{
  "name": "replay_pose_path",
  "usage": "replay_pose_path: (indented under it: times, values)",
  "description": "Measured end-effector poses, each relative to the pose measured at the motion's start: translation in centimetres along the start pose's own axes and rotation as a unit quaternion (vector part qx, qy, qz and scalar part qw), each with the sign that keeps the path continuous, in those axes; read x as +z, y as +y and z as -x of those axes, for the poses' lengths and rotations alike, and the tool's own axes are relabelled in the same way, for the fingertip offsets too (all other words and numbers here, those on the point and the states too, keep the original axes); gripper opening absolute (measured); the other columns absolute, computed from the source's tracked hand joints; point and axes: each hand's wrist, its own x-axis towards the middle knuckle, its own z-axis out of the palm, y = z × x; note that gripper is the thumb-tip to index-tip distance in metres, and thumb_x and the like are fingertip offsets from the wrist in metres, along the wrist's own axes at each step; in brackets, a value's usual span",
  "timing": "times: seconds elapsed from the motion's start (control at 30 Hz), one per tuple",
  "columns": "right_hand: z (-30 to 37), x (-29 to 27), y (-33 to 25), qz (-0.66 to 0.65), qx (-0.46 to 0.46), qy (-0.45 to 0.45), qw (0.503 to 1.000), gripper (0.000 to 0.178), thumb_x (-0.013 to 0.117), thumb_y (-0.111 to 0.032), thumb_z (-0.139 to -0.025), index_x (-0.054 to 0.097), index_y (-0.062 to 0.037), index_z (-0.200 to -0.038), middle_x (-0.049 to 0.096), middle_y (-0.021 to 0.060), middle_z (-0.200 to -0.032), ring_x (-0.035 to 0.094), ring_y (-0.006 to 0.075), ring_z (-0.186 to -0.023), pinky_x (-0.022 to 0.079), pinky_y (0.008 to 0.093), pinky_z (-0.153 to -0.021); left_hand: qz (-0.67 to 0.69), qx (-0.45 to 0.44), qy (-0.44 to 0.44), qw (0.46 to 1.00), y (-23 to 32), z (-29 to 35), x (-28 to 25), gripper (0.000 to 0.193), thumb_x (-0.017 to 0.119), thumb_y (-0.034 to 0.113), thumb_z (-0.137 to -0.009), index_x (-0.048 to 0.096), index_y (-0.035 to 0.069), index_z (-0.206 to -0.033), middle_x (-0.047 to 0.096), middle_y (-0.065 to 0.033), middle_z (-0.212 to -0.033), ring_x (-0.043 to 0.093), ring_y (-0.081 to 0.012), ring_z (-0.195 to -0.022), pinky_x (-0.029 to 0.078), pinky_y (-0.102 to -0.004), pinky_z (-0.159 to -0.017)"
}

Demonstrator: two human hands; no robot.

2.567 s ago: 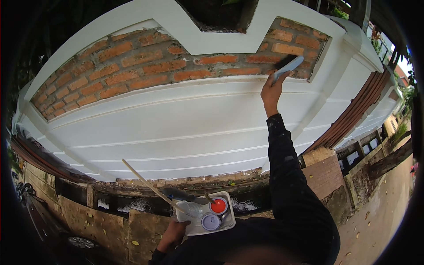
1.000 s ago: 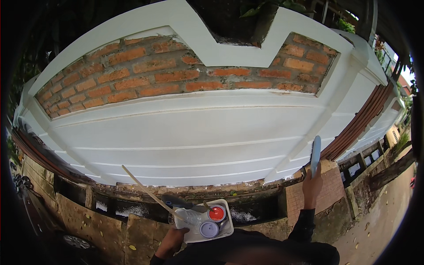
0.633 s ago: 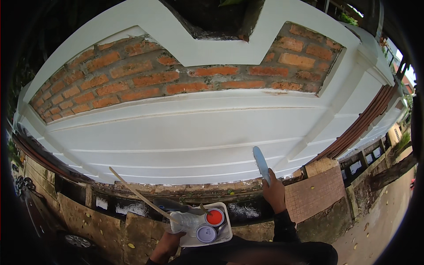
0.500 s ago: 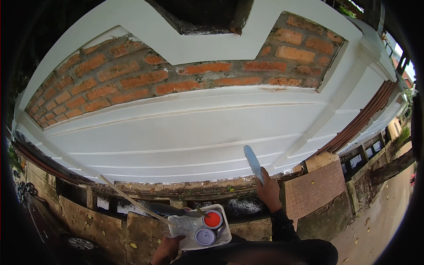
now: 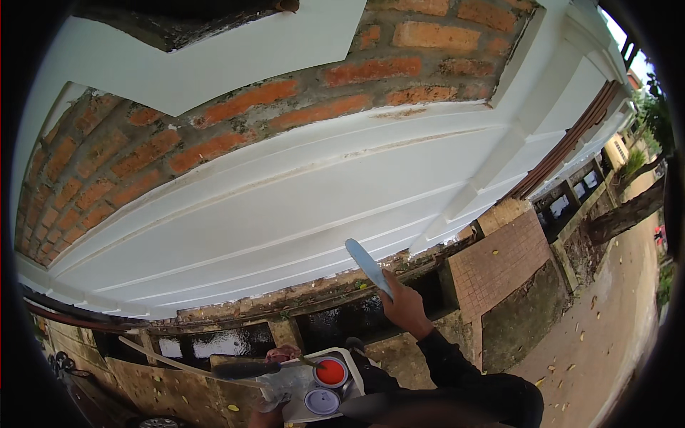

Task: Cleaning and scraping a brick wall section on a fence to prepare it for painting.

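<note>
My right hand (image 5: 408, 311) is closed round the lower end of a long, flat, light-blue tool (image 5: 368, 267) with a rounded tip. Its tip points up and left, over the lower edge of the white wall panel (image 5: 285, 207); I cannot tell if they touch. Low in the view, my left hand (image 5: 267, 415) grips the side of a white tray (image 5: 356, 374). In the tray stand an open can of red-orange paint (image 5: 330, 372), a lidded can (image 5: 322, 401) and a clear plastic container (image 5: 280, 385). A brush handle (image 5: 310, 362) leans out of the open can.
A pale stick (image 5: 164, 358) and a dark elongated thing (image 5: 246, 370) lie beside the tray. Below the wall runs a ditch with dark water (image 5: 239, 342). A tiled slab (image 5: 496, 264) crosses it at right. Bare brickwork (image 5: 214, 146) shows above the panel. A dirt road (image 5: 606, 321) lies far right.
My view has turned, tilting the wall. My right hand and the light-blue tool have moved left. The tray has shifted slightly left and lower in view, still in my left hand.
</note>
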Motion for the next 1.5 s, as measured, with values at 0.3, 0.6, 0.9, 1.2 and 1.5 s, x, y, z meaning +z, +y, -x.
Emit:
replay_pose_path:
  times: [0.3, 0.6, 0.9, 1.2, 1.5]
  values:
    - [1.9, -1.4, 0.8, -0.015, 0.054, 0.006, 0.998, 0.055, 0.062, -0.023, -0.089, 0.046, -0.0038, -0.138, 0.067, 0.0244, -0.089, 0.066, 0.0411, -0.074, 0.052, 0.0482, -0.062, -0.05, 0.06, -0.075, 0.994, 1.7, -0.5, 0.5, 0.032, 0.057, 0.014, -0.093, 0.062, 0.002, -0.122, 0.064, -0.0153, -0.12, 0.057, -0.027, -0.113, 0.044, -0.0365, -0.098]
    - [1.3, -2.0, 0.9, -0.054, 0.05, 0.064, 0.995, 0.054, 0.06, -0.018, -0.091, 0.045, -0.0001, -0.139, 0.068, 0.0252, -0.092, 0.068, 0.0389, -0.073, 0.052, 0.0437, -0.061, 0.03, 0.05, -0.015, 0.998, 1.3, 0.2, 0.6, 0.031, 0.06, 0.011, -0.093, 0.061, 0.0, -0.121, 0.065, -0.0128, -0.116, 0.06, -0.0227, -0.107, 0.046, -0.0335, -0.094]
    - [-3.2, -1.8, -4.4, -0.191, 0.056, 0.074, 0.977, 0.049, 0.049, -0.004, -0.097, 0.04, -0.0015, -0.146, 0.065, 0.0177, -0.105, 0.051, 0.0131, -0.063, 0.041, 0.033, -0.054, 0.152, -0.008, 0.001, 0.988, -0.7, 1.9, -0.7, 0.036, 0.057, 0.005, -0.093, 0.055, -0.001, -0.128, 0.062, -0.0118, -0.123, 0.057, -0.0204, -0.114, 0.044, -0.0338, -0.099]
    - [-6.9, -1.1, -7.9, -0.115, 0.021, 0.094, 0.989, 0.054, 0.047, -0.01, -0.098, 0.035, -0.0072, -0.15, 0.058, 0.0097, -0.083, 0.041, 0.0122, -0.065, 0.037, 0.0287, -0.055, 0.175, 0.01, -0.006, 0.984, -2.2, -1.2, -3.9, 0.044, 0.064, 0.013, -0.093, 0.052, 0.002, -0.134, 0.059, -0.0093, -0.129, 0.056, -0.0193, -0.117, 0.045, -0.0328, -0.1]
    - [-6.7, -0.2, -10.0, -0.077, 0.057, 0.094, 0.991, 0.056, 0.048, -0.009, -0.097, 0.035, -0.011, -0.151, 0.048, 0.0036, -0.077, 0.041, 0.0121, -0.065, 0.036, 0.0285, -0.056, 0.295, 0.114, 0.004, 0.949, -6.8, -3.9, -4.6, 0.042, 0.055, 0.017, -0.099, 0.045, 0.003, -0.138, 0.053, -0.0102, -0.132, 0.049, -0.0186, -0.12, 0.039, -0.0343, -0.103]
